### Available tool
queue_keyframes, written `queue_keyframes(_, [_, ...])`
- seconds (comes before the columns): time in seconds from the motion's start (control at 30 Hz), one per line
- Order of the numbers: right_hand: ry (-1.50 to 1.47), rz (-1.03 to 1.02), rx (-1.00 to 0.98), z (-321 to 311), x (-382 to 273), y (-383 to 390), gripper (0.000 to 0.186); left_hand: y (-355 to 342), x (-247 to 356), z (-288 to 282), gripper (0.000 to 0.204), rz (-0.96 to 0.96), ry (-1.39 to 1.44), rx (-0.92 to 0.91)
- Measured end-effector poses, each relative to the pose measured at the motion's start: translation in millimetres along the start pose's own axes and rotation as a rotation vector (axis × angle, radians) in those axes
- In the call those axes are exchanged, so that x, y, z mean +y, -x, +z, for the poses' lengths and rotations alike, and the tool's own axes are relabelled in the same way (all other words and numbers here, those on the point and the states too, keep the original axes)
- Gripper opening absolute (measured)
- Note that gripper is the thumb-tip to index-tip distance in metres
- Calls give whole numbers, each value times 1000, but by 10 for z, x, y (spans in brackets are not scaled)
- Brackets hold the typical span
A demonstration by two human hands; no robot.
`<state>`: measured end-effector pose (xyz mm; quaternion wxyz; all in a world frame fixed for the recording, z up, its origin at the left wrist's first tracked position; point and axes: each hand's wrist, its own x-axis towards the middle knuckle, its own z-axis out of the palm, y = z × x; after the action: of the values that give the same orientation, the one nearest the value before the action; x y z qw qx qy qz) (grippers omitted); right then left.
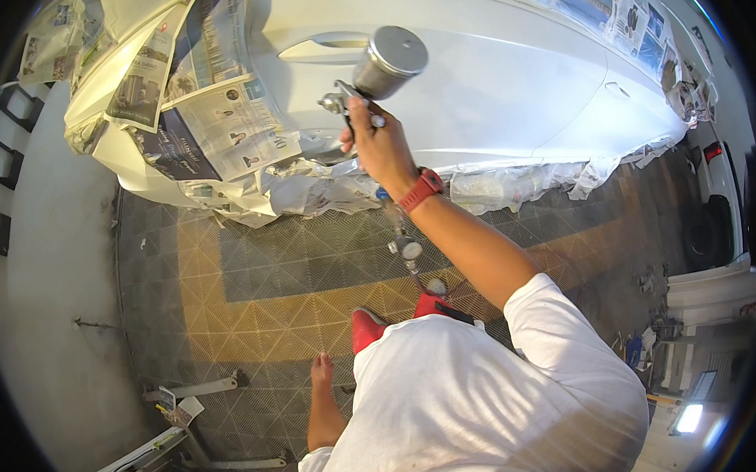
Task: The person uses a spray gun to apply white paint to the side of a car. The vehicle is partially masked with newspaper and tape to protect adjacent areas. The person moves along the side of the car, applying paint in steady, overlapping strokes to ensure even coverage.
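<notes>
My right hand (pixel 381 151) is wrapped round the handle of a metal spray gun (pixel 348 95), with a red watch on that wrist. A silver paint cup (pixel 396 60) sits on top of the gun, tilted to the right. Below the hand hang a blue fitting and a round pressure gauge (pixel 411 250) on the air line. Just beyond the gun is a white car side panel (pixel 498 87) with a recessed door handle. My left hand (pixel 321 367) hangs low at my side, over the floor; its fingers are too small and foreshortened to make out.
Newspaper sheets (pixel 230 124) mask the car's left part, and crumpled plastic film (pixel 511 184) runs along its lower edge. A metal stand (pixel 193 438) with long legs is at the lower left. Another vehicle (pixel 717 179) stands at the far right. Tiled mats (pixel 272 325) cover the floor.
</notes>
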<state>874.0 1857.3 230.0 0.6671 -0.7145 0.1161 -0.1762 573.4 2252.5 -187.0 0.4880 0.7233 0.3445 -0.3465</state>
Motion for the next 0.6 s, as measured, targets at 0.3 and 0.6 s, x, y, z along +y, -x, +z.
queue_keyframes(0.3, [-2,-23,5,-516,-349,-419,69,-213,-769,12,57,29,91,-58])
queue_keyframes(0.6, [246,21,403,-3082,-385,-58,65,-126,-310,578,57,-35,-27,-55])
